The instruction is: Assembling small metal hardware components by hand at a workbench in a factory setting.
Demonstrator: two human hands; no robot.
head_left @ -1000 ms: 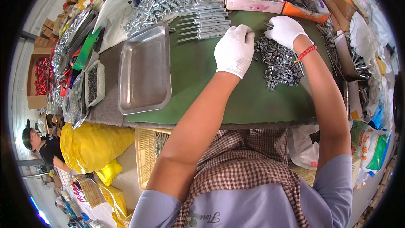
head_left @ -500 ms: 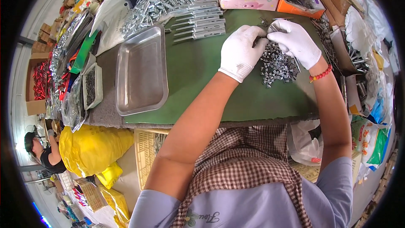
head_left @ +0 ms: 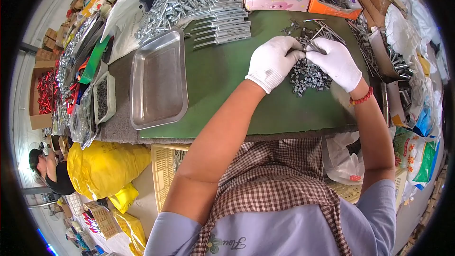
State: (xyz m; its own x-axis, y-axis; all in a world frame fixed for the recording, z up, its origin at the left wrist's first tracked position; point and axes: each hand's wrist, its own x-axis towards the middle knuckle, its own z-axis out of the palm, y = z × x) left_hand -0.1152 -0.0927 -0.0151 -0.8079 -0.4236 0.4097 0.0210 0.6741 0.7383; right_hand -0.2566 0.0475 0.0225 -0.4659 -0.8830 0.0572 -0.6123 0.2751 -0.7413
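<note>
My left hand [head_left: 274, 64] and my right hand [head_left: 336, 61], both in white gloves, meet fingertip to fingertip over the right part of the green work surface [head_left: 222, 99]. The fingers of both are pinched together. Whatever sits between them is too small and too covered to name. Under and just in front of the hands lies a heap of small shiny metal cone-like pieces [head_left: 308, 78]. Beyond my right hand, several thin metal rods [head_left: 329, 32] lie loose on the surface.
An unfilled steel tray [head_left: 159, 85] stands at left. Behind it are a row of slotted metal parts [head_left: 227, 31] and a pile of metal sleeves [head_left: 185, 4]. A pink box [head_left: 275, 4] of small parts sits at the back. Cluttered cartons [head_left: 384, 52] border the right edge.
My right hand has shifted slightly down, and its raised fingers have come down to the pinch. The rod that stuck out below it no longer shows. More thin rods are visible behind the hands.
</note>
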